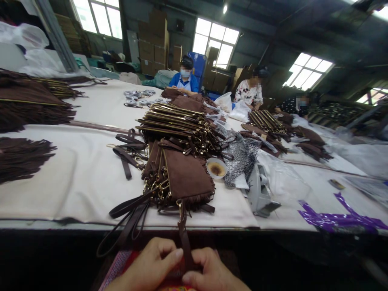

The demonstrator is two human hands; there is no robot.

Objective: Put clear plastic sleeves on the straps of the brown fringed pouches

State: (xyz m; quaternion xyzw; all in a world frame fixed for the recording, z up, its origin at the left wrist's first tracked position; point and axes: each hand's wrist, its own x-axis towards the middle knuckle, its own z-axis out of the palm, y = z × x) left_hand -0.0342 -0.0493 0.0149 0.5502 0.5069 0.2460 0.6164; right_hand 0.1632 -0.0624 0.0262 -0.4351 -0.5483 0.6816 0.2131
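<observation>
Fingers [178,254] curl inward, nearly closed, at the lower end of a dark brown strap [186,247]; as I watch remotely, the right hand [212,268] appears to pinch the strap between thumb and forefinger; the left hand [156,258] sets its thumb at the opposite edge, though I cannot tell whether it grips; the strap hangs over the table [75,182] edge from a gold-coloured clasp [181,214] at the near end of a fringed brown pouch [189,173], which lies atop similar pouches [153,163]; further wrist loops [130,210] droop over that edge to the left; just beside the pouch, right, sits a white bowl [216,168] with brownish contents; I judge a hard pull the chief risk, since the clasp would drag the pouch off its pile; crowded hardware could snag a neighbouring loop; a sideways slide could tip the bowl and stain the fringe.
</observation>
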